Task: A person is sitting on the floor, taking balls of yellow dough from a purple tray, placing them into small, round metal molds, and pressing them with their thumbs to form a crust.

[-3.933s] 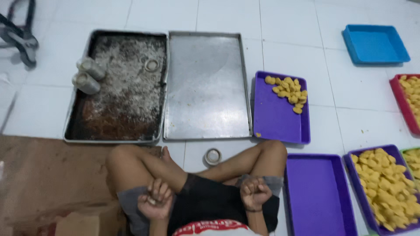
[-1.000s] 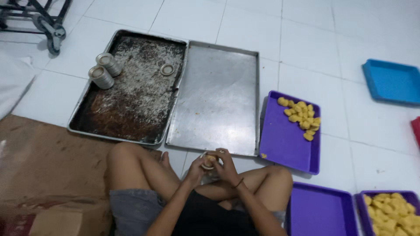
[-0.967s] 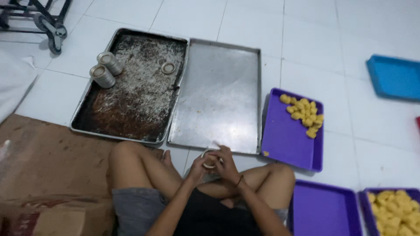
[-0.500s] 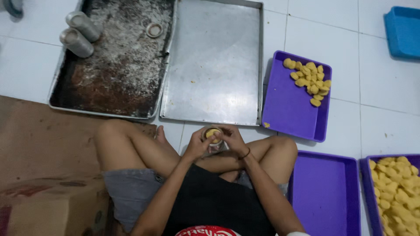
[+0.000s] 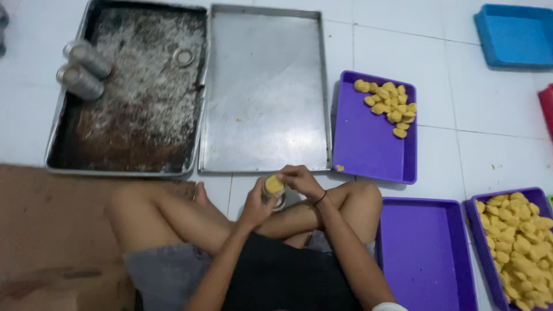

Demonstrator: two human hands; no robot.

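I sit cross-legged on a white tiled floor. My left hand [image 5: 255, 203] grips a small round mould [image 5: 275, 200] just above my crossed shins. A yellow dough piece [image 5: 274, 185] sits on top of the mould, and the fingers of my right hand [image 5: 299, 178] pinch it from the right. Both hands meet just in front of the near edge of an empty metal baking tray [image 5: 265, 86]. A purple tray [image 5: 368, 150] to the right holds a small heap of yellow dough pieces [image 5: 387, 106] in its far corner.
A dark floured tray [image 5: 127, 115] at left holds two metal cylinders [image 5: 83, 69] and a ring [image 5: 184, 56]. An empty purple tray [image 5: 423, 253] lies by my right knee, next to one full of yellow pieces [image 5: 518, 247]. A blue tray [image 5: 512, 34] lies far right; brown cardboard [image 5: 52, 230] lies left.
My hands left my lap, picked the round mould up off the floor and now hold it together with a yellow piece on top. The view has tilted down and drawn closer.
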